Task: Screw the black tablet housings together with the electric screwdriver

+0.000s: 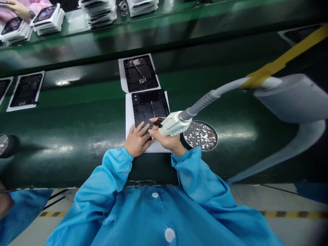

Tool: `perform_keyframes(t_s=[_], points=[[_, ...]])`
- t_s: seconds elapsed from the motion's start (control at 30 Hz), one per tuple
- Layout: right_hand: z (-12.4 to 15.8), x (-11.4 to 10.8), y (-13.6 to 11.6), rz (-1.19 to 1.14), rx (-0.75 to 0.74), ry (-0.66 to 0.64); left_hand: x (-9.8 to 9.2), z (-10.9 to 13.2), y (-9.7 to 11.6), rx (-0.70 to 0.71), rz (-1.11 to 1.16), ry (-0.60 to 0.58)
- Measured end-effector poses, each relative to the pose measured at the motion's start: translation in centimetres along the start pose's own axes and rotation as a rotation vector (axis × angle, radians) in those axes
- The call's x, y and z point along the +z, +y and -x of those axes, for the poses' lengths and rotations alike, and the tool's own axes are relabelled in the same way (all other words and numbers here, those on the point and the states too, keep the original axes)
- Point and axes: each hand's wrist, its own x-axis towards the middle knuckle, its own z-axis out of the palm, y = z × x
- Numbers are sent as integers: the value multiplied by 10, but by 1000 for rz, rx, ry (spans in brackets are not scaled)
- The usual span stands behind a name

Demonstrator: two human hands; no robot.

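Observation:
A black tablet housing (143, 108) lies on a white sheet (130, 112) right in front of me. My left hand (137, 140) rests flat on its near left edge and on the sheet, fingers spread, gripping nothing. From the right, my right hand (167, 139) is closed around a pale electric screwdriver (174, 123), its dark front end over the housing. The screwdriver's tip is hidden by my fingers. Both hands nearly meet at the housing's near edge. Beside my right wrist sits a round dish of small shiny metal pieces (201, 136).
Another housing (140, 73) with a ribbon-like part lies just beyond. More housings (27, 89) are at left on the green bench (77, 119). A thick grey cable (228, 87) with a yellow strap (276, 66) arches at right. Stacks (98, 13) and a co-worker's hand (19, 9) are across.

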Motion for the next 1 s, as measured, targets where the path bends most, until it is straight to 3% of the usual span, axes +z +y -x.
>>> perform_keyframes(t_s=[0.17, 0.43, 0.5, 0.6, 0.67, 0.7, 0.77, 0.83, 0.9, 1.0], points=[[-2, -14, -5, 25, -27, 98, -3, 5, 1, 20, -39, 26], [-2, -37, -13, 53, -74, 326, -11, 44, -2, 65, 37, 84], [-2, -38, -13, 55, -65, 361, -18, 50, -11, -64, 127, 208], [-2, -38, -13, 45, -46, 381, -33, 50, -26, -534, 203, 363], [-2, -38, -13, 57, -39, 384, -43, 45, -30, -777, 190, 270], [-1, -38, -13, 64, -40, 385, -46, 41, -29, -820, 176, 187], [-1, -38, -12, 75, -46, 381, -49, 34, -26, -781, 152, 54], [0, -39, -10, 86, -53, 382, -47, 31, -22, -677, 191, 19], [-1, -40, -9, 108, -40, 385, -43, 33, -22, -605, 315, 107], [-2, -40, -8, 144, -7, 385, -41, 42, -33, -639, 508, 426]])
